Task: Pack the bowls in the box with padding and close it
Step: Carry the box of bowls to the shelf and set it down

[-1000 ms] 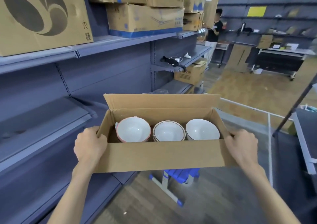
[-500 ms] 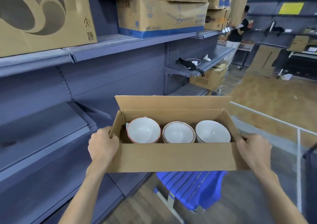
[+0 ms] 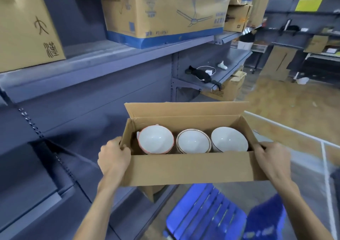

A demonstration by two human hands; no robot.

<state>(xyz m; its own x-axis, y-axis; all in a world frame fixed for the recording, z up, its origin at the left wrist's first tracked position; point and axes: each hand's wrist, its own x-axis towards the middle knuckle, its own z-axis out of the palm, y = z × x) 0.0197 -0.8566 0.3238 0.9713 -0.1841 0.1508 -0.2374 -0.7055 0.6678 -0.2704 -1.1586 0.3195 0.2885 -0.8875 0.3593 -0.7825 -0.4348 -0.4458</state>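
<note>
A person carries an open cardboard box point(image 3: 191, 168) in mid-air, seen from above, beside grey warehouse shelving point(image 3: 103, 59) on the left. The left hand point(image 3: 114, 157) grips the box's left end, fingers curled over the top edge and into the opening; the right hand point(image 3: 270, 158) clasps the right end the same way. Holding both short ends likely keeps the load level so the crockery does not slide.

Inside, three stacks of white bowls sit in a row, touching or nearly so: a pink-rimmed bowl point(image 3: 156, 140) at the left, a gold-rimmed bowl point(image 3: 193, 142) in the middle, a dark-rimmed bowl point(image 3: 229, 140) at the right. No padding is visible around or over them. The far flap point(image 3: 185, 109) stands upright, the near flap hangs folded down outside, so the box is not closed.

Below the box are the slats of a blue seat point(image 3: 206, 212), perhaps a spot to set it down. Larger cartons point(image 3: 165, 11) sit on the upper shelves; wooden floor stretches away at the far right
</note>
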